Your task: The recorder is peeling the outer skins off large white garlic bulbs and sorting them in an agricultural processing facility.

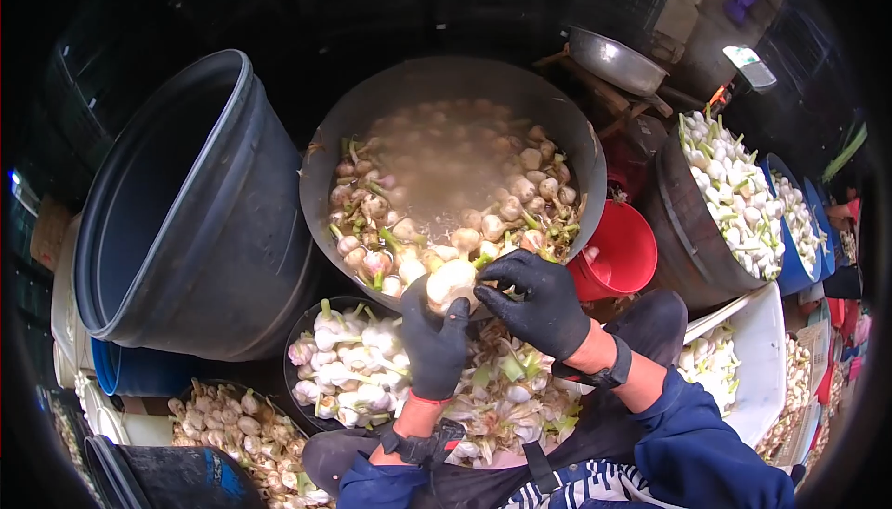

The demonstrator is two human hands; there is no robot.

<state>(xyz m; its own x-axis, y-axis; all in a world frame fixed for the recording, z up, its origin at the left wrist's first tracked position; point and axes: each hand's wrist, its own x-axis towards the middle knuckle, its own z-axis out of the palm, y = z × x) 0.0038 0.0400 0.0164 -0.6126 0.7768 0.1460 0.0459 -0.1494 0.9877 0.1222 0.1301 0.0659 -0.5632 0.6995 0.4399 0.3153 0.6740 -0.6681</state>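
Note:
Both of my hands wear black gloves. My left hand (435,345) grips a large pale garlic bulb (451,286) above the near rim of a wide round tub (317,202). The fingertips of my right hand (533,296) are at the bulb's right side, thumb and forefinger bent close together; whether they pinch a bit of skin is hard to see. Inside the tub, unpeeled garlic bulbs (491,228) lie in murky brown water. Cleaner white garlic bulbs (348,362) fill a dark basin below and left of the tub. Loose garlic skins and leaves (512,397) are heaped beneath my hands.
On the left leans a big dark plastic barrel (230,230), with dirty garlic bulbs (244,432) below it. A red bucket (637,251) stands right of the tub. Farther right are a barrel full of white garlic (739,195) and a white crate (756,362). A metal bowl (617,59) sits behind.

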